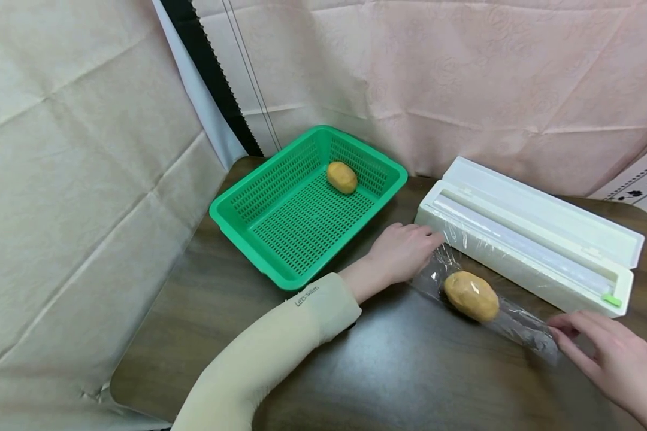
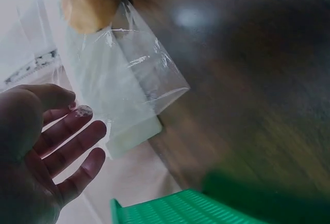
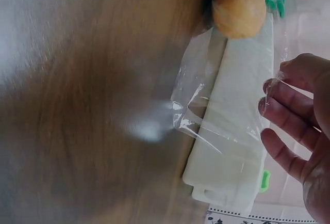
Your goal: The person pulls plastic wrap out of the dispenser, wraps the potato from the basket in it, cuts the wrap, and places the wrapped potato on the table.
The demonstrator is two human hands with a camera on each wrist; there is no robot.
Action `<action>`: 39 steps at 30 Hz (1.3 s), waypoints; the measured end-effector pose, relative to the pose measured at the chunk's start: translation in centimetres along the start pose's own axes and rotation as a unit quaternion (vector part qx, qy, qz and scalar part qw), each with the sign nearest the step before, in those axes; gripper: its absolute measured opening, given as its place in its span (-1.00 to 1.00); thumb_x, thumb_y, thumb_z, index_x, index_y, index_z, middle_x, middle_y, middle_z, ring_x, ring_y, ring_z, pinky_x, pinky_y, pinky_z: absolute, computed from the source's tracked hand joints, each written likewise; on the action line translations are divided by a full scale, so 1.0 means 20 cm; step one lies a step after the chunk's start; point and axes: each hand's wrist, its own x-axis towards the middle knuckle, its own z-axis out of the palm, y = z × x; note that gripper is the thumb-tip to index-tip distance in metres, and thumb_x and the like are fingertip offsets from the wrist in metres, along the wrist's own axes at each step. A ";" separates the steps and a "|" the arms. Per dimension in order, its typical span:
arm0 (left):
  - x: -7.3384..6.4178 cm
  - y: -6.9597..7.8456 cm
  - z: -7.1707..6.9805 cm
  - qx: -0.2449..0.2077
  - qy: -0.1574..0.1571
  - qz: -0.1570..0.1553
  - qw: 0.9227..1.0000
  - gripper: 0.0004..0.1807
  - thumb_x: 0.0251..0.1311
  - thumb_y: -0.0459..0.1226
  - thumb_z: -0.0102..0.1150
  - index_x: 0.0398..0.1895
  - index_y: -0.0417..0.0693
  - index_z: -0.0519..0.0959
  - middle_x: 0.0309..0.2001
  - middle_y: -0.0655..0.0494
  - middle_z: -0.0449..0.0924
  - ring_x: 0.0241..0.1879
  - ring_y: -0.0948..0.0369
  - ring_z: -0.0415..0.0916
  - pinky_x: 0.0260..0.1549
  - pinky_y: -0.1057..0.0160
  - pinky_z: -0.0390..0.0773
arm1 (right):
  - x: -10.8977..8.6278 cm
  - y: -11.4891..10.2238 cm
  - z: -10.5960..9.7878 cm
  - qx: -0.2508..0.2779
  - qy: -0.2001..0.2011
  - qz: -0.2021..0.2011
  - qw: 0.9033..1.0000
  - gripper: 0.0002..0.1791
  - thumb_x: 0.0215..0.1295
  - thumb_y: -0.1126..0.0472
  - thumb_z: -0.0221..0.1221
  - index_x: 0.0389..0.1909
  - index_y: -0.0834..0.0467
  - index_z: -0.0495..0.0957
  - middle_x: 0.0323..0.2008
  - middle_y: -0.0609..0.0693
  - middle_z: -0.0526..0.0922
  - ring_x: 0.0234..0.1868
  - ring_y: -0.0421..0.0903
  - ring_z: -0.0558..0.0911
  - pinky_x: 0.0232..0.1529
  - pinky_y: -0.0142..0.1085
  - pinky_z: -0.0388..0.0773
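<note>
A potato (image 1: 471, 296) lies on a strip of clear plastic wrap (image 1: 523, 328) over the table, in front of the white wrap box. My left hand (image 1: 407, 251) pinches the strip's left end by its far edge, close to the box corner. At the other end my right hand (image 1: 611, 353) pinches the film between thumb and fingers. In the left wrist view the left hand (image 2: 56, 141) has its thumb and index fingertip together on the film, the other fingers loosely bent. The right wrist view shows film (image 3: 206, 115) hanging slack below the right hand's fingertips.
The white wrap box (image 1: 523, 257) stands with its lid raised, a roll inside and a green slider (image 1: 611, 300) at its right end. A green basket (image 1: 237, 248) holding another potato (image 1: 342, 178) sits to the left on the wooden table (image 1: 410, 371). Cloth hangs behind.
</note>
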 end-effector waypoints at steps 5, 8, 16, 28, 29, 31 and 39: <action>0.06 -0.02 0.06 -0.032 -0.031 -0.020 0.999 -0.77 0.58 -0.16 0.10 0.17 0.21 0.63 -0.03 0.30 0.69 -0.03 0.26 0.69 -0.13 0.20 0.63 | 0.01 0.03 0.02 -0.015 -0.028 0.019 0.999 -0.81 0.19 0.34 0.48 -0.34 0.00 0.71 -0.41 -0.17 0.69 -0.43 -0.36 0.52 -0.46 -0.50 0.37; 0.08 -0.03 0.09 -0.054 -0.045 -0.024 0.997 -0.79 0.60 -0.15 0.08 0.13 0.20 0.64 -0.04 0.30 0.68 -0.04 0.26 0.69 -0.12 0.18 0.64 | 0.01 0.06 0.03 -0.011 -0.022 0.011 1.000 -0.90 0.35 0.20 0.43 -0.32 -0.03 0.69 -0.40 -0.14 0.70 -0.42 -0.34 0.53 -0.46 -0.49 0.38; 0.12 -0.08 0.17 -0.188 -0.042 -0.044 0.980 -0.97 0.48 -0.18 0.23 -0.19 0.15 0.59 -0.26 0.32 0.59 -0.24 0.33 0.54 -0.29 0.31 0.51 | 0.00 0.11 0.10 0.008 0.024 -0.037 0.999 -0.25 0.61 -0.45 -0.27 -0.32 0.00 0.68 -0.40 -0.12 0.69 -0.31 -0.47 0.51 -0.38 -0.36 0.47; 0.09 -0.07 0.14 -0.209 0.006 -0.095 0.973 -0.81 0.38 -0.14 0.36 -0.02 0.13 0.63 -0.05 0.25 0.59 -0.06 0.27 0.55 -0.11 0.30 0.56 | -0.02 0.14 0.13 0.005 0.011 -0.018 1.000 -0.27 0.62 -0.45 -0.25 -0.30 -0.01 0.68 -0.38 -0.10 0.71 -0.33 -0.41 0.55 -0.36 -0.32 0.47; 0.09 -0.05 0.13 -0.179 0.018 -0.090 0.980 -0.78 0.37 -0.14 0.35 0.01 0.14 0.62 0.01 0.23 0.58 -0.01 0.25 0.56 -0.10 0.27 0.57 | -0.02 0.14 0.13 0.005 0.011 -0.018 1.000 -0.27 0.62 -0.44 -0.24 -0.30 -0.01 0.68 -0.38 -0.11 0.71 -0.34 -0.41 0.55 -0.36 -0.32 0.47; 0.08 0.00 0.11 -0.129 0.042 -0.065 0.989 -0.74 0.36 -0.15 0.31 0.08 0.15 0.63 0.09 0.21 0.59 0.06 0.21 0.56 -0.09 0.23 0.58 | -0.02 0.14 0.13 0.006 0.011 -0.017 1.000 -0.29 0.62 -0.44 -0.23 -0.30 -0.01 0.68 -0.39 -0.12 0.70 -0.34 -0.42 0.54 -0.37 -0.33 0.47; 0.02 0.18 0.09 -0.043 0.009 0.118 0.992 -0.63 0.56 -0.07 0.05 0.33 0.26 0.59 0.21 0.29 0.55 0.21 0.26 0.49 0.12 0.27 0.47 | -0.03 0.14 0.12 0.004 -0.002 -0.006 1.000 -0.81 0.54 0.00 0.27 -0.25 -0.01 0.69 -0.38 -0.13 0.71 -0.33 -0.41 0.56 -0.35 -0.35 0.47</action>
